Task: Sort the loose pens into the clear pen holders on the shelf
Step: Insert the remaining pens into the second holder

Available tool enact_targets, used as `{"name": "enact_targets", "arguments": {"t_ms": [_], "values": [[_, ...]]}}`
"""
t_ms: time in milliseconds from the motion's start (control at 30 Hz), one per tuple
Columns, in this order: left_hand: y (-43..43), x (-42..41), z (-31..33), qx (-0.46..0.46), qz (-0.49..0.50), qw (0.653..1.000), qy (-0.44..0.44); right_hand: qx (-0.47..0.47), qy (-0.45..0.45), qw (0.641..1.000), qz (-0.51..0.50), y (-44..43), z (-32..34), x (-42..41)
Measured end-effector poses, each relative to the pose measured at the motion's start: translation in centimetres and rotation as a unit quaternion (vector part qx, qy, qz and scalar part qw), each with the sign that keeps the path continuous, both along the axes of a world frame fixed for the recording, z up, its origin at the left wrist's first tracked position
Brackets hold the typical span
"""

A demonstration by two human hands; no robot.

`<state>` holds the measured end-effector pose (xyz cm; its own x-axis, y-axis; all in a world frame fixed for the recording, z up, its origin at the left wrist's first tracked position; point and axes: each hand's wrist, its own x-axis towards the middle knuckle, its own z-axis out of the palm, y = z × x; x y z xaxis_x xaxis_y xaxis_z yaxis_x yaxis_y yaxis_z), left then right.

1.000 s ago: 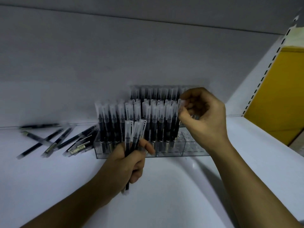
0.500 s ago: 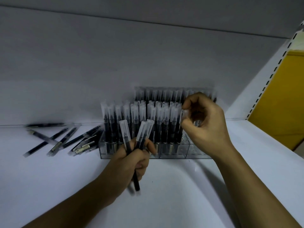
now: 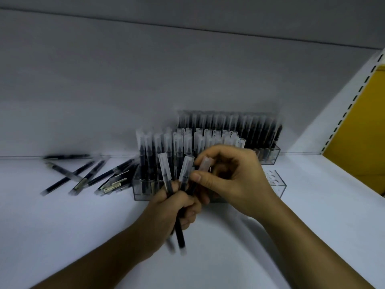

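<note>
White shelf [image 3: 62, 226]: left hand [image 3: 175, 207] grips pens [image 3: 164, 170] (caps up), right hand [image 3: 235, 180] pinches one.

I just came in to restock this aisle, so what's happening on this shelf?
A person is filling a clear pen holder on the white shelf. The left hand grips a bunch of pens upright, and the right hand pinches the cap of one pen in it, apparently to pull it out. The holder's left side is packed; holes at its right end are empty. More loose pens lie on the shelf to the left.
</note>
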<state>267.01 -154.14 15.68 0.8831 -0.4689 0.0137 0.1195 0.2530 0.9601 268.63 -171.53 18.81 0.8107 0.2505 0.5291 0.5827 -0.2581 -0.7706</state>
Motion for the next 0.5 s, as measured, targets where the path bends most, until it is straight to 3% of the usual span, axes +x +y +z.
{"name": "enact_targets", "arguments": {"t_ms": [167,500], "values": [[0.1,0.1,-0.3,0.011,0.01,0.998,-0.063,0.112,0.028,0.993,0.001,-0.2,1.4,-0.5],[0.0,0.6,-0.7,0.021,0.002,0.998,-0.062,0.292,0.045,0.955,-0.003,-3.4,2.8,0.4]]}}
